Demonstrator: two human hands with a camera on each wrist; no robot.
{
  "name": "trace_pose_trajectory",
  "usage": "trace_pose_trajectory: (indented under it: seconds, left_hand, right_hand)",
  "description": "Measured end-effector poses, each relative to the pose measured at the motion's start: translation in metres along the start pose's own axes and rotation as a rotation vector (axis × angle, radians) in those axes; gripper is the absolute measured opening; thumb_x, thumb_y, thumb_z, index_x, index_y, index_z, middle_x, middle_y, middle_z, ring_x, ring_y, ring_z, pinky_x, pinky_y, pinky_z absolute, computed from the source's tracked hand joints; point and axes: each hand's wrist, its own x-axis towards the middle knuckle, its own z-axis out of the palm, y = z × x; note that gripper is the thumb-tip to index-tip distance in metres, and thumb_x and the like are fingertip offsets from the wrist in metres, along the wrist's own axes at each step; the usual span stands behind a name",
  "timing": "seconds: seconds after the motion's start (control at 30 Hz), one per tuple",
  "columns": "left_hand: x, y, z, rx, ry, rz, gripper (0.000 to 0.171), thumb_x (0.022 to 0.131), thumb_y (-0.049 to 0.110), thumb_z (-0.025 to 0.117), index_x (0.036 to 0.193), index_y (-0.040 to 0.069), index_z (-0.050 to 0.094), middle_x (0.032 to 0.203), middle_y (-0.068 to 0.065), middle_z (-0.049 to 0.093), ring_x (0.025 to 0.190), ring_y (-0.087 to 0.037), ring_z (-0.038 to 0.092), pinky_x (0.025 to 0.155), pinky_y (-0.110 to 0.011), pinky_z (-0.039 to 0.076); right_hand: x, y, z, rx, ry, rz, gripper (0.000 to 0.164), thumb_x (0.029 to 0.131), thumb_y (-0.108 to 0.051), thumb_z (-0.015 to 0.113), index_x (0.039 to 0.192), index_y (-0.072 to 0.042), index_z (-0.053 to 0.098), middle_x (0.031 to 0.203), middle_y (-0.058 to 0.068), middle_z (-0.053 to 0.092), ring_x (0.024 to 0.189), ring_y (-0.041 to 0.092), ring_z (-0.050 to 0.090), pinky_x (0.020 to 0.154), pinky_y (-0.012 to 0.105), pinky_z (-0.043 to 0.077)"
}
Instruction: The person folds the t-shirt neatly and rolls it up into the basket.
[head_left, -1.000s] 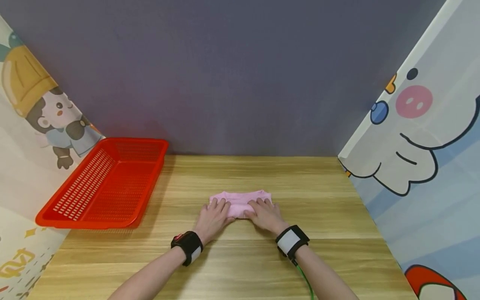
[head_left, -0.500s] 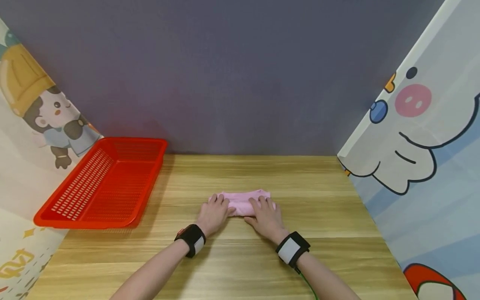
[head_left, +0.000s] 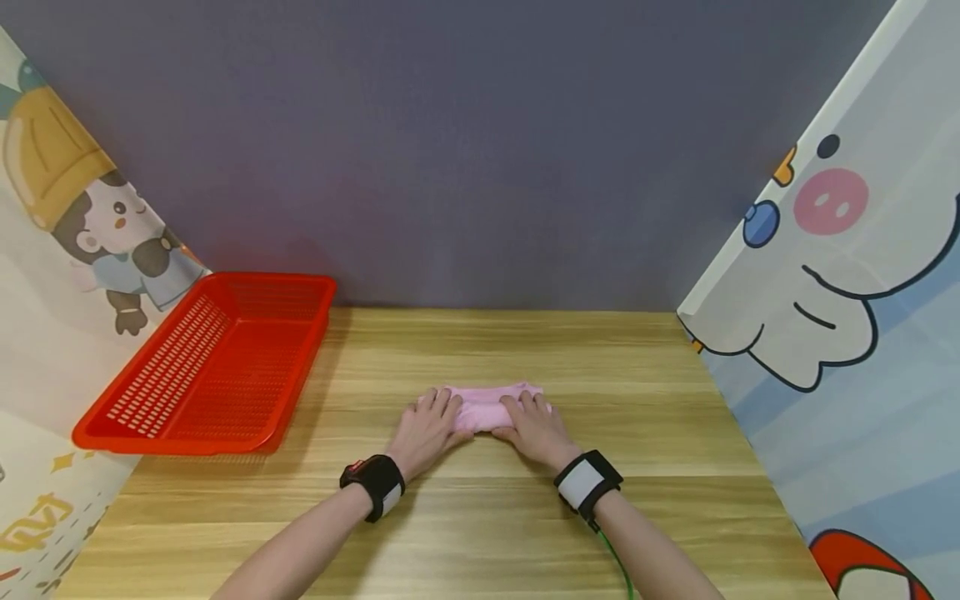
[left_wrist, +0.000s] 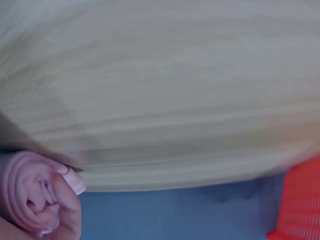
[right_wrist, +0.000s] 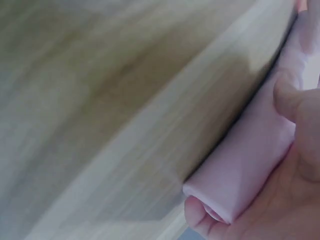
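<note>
A pink cloth (head_left: 483, 408) lies on the wooden table in front of me, its near part rolled up and a flatter edge showing beyond. My left hand (head_left: 423, 433) holds the roll's left end, thumb on the near side and fingers over the top. In the left wrist view, the cloth's end (left_wrist: 32, 195) shows spiral layers, with a finger curled round it. My right hand (head_left: 536, 433) grips the right end. The right wrist view shows the thumb (right_wrist: 290, 97) pressing the roll (right_wrist: 250, 155) and a fingertip (right_wrist: 200, 220) at its end.
A red perforated plastic basket (head_left: 288, 400) stands on the left of the wooden table (head_left: 480, 517). A dark grey panel (head_left: 480, 167) rises behind. Cartoon-printed sheets flank both sides. A green cable (head_left: 617, 558) runs from the right wristband (head_left: 588, 483).
Both hands stay at the cloth's ends and shift their fingers and thumbs slightly. The cloth's far left corner, visible one second ago, is now covered by the left fingers. The basket has not moved.
</note>
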Motion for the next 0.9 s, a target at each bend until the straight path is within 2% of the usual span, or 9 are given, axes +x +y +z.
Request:
trace_pose_trajectory:
  seconds: [0.1,0.17,0.23,0.33,0.47,0.57,0.67,0.77,0.9]
  left_hand:
    - [-0.004,0.001,0.001,0.069,0.036,0.028,0.059,0.080,0.065,0.040,0.110,0.015,0.048,0.112,-0.005,0.051,0.097,-0.021,0.050,0.055,-0.034,0.047]
    - [-0.003,0.001,0.002,0.083,0.046,0.031,0.056,0.082,0.063,0.038,0.106,0.014,0.049,0.110,-0.004,0.052,0.095,-0.021,0.050,0.056,-0.034,0.048]
    - [0.000,0.001,0.003,0.050,0.037,0.022,0.052,0.084,0.061,0.037,0.101,0.013,0.051,0.102,-0.003,0.052,0.089,-0.019,0.050,0.053,-0.033,0.047]
    - [0.005,-0.002,0.003,-0.033,-0.013,0.002,0.049,0.086,0.059,0.034,0.096,0.014,0.051,0.094,-0.001,0.049,0.085,-0.018,0.048,0.052,-0.033,0.045]
    - [0.012,-0.007,0.000,-0.120,-0.088,-0.021,0.044,0.088,0.057,0.034,0.092,0.016,0.051,0.093,0.001,0.050,0.088,-0.018,0.047,0.048,-0.031,0.042]
    - [0.017,-0.011,-0.001,-0.148,-0.095,-0.028,0.042,0.089,0.054,0.035,0.089,0.017,0.053,0.090,0.001,0.053,0.085,-0.018,0.048,0.041,-0.027,0.036]
    - [0.021,-0.013,0.000,-0.172,-0.104,-0.040,0.041,0.092,0.050,0.032,0.087,0.018,0.057,0.087,0.002,0.056,0.081,-0.018,0.049,0.038,-0.024,0.031]
    - [0.025,-0.012,0.002,-0.198,-0.128,-0.060,0.043,0.093,0.049,0.030,0.087,0.019,0.060,0.089,0.003,0.059,0.081,-0.018,0.050,0.038,-0.024,0.032]
    - [0.027,-0.010,0.001,-0.185,-0.135,-0.091,0.045,0.093,0.049,0.029,0.090,0.018,0.061,0.093,0.000,0.061,0.084,-0.020,0.052,0.043,-0.029,0.040]
  right_hand:
    - [0.001,0.001,-0.004,-0.002,-0.029,-0.013,0.050,0.083,-0.055,0.047,0.121,-0.023,0.042,0.107,0.010,0.050,0.101,0.031,0.045,0.074,0.050,0.042]
    - [0.002,0.001,-0.006,-0.009,-0.044,-0.021,0.050,0.083,-0.055,0.047,0.121,-0.022,0.042,0.107,0.010,0.050,0.101,0.032,0.046,0.074,0.048,0.043]
    - [0.003,0.001,-0.008,-0.011,-0.052,-0.020,0.051,0.083,-0.055,0.047,0.122,-0.022,0.043,0.108,0.011,0.050,0.101,0.033,0.047,0.075,0.048,0.043]
    - [0.003,-0.002,-0.008,-0.015,-0.043,0.001,0.056,0.082,-0.058,0.048,0.125,-0.022,0.042,0.114,0.013,0.049,0.108,0.034,0.045,0.082,0.050,0.042]
    - [0.002,-0.006,-0.001,-0.087,0.031,0.024,0.062,0.079,-0.060,0.050,0.129,-0.026,0.040,0.122,0.012,0.046,0.116,0.034,0.040,0.088,0.056,0.036]
    - [0.002,-0.009,0.005,-0.150,0.102,0.017,0.062,0.079,-0.059,0.051,0.131,-0.026,0.038,0.123,0.010,0.044,0.118,0.033,0.038,0.093,0.060,0.030]
    - [0.005,-0.010,0.008,-0.163,0.129,0.005,0.060,0.080,-0.057,0.050,0.129,-0.024,0.038,0.120,0.010,0.045,0.117,0.032,0.038,0.096,0.060,0.025]
    - [0.009,-0.009,0.006,-0.136,0.101,-0.003,0.056,0.081,-0.055,0.050,0.126,-0.022,0.040,0.116,0.011,0.047,0.113,0.031,0.041,0.096,0.056,0.027]
    - [0.016,-0.006,-0.002,-0.067,0.009,-0.016,0.054,0.083,-0.053,0.049,0.125,-0.021,0.042,0.113,0.011,0.049,0.111,0.032,0.042,0.092,0.053,0.030]
